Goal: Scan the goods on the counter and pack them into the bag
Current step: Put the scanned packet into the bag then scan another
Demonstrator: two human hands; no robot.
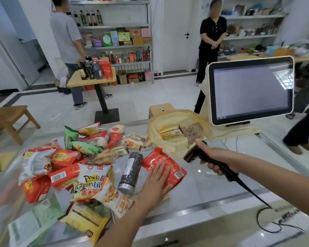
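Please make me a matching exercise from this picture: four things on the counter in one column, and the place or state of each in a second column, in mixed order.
Things:
1. red pouch
2. scanner
3. dark cylinder
4. yellow bag

Places or states:
a. gripped by the right hand
b. lying on its side on the counter
c. open, with packets inside
d. under the flat left hand

Pairs: 1-d; 2-a; 3-b; 4-c.
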